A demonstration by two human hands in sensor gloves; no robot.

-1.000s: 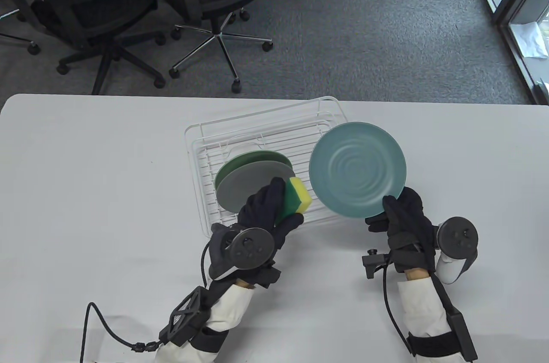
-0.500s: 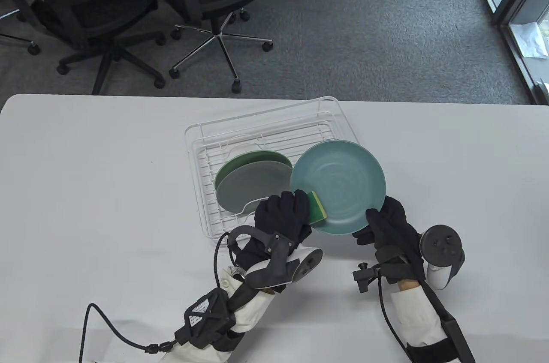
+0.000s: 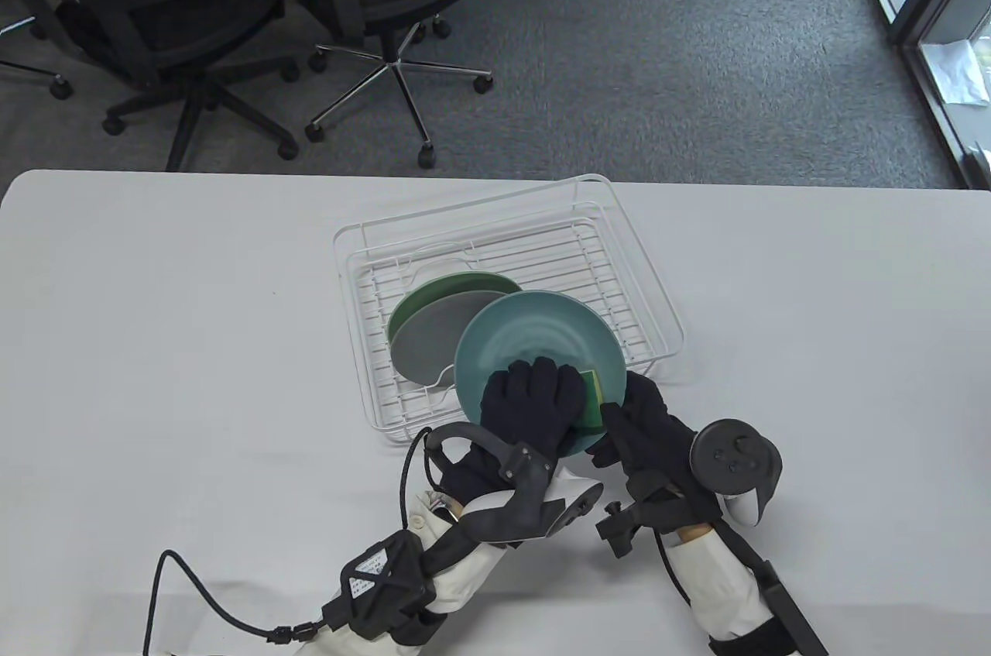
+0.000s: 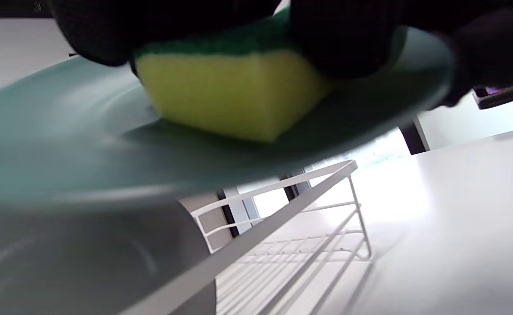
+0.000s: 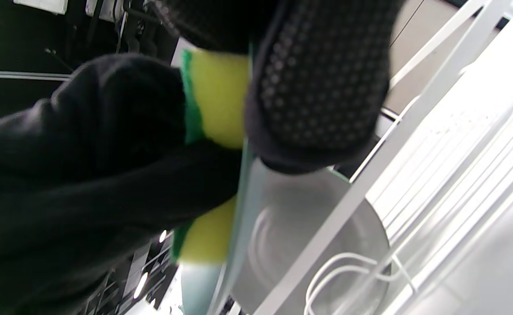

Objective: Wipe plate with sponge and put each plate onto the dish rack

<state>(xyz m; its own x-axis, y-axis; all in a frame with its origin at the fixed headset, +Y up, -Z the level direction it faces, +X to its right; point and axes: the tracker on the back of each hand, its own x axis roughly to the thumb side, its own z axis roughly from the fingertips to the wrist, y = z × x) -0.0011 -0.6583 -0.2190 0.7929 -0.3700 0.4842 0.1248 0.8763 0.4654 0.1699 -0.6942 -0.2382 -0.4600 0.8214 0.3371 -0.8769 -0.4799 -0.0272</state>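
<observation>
The white wire dish rack (image 3: 495, 253) already has a grey plate (image 3: 433, 342) and a green plate (image 3: 453, 286) leaning in its near-left part. The teal plate (image 3: 534, 342) is mid-wipe above the rack's near edge, face tilted up. Right hand (image 3: 646, 431) pinches its near rim; left hand (image 3: 530, 400) presses the sponge (image 3: 592, 400) down, long side near-to-far.

Free room and obstacles. The white wire dish rack (image 3: 503, 300) stands mid-counter toward the far edge; its raised rim bars entry from the sides. A green plate (image 3: 433, 292) and a grey plate (image 3: 426, 350) lean in its near-left part; the far and right wire floor lies bare. The teal plate (image 3: 526, 338), held over the rack's near edge by the left hand (image 3: 530, 408) and right hand (image 3: 642, 427), covers that approach. The counter (image 3: 170, 346) toward its left and right edges lies bare
</observation>
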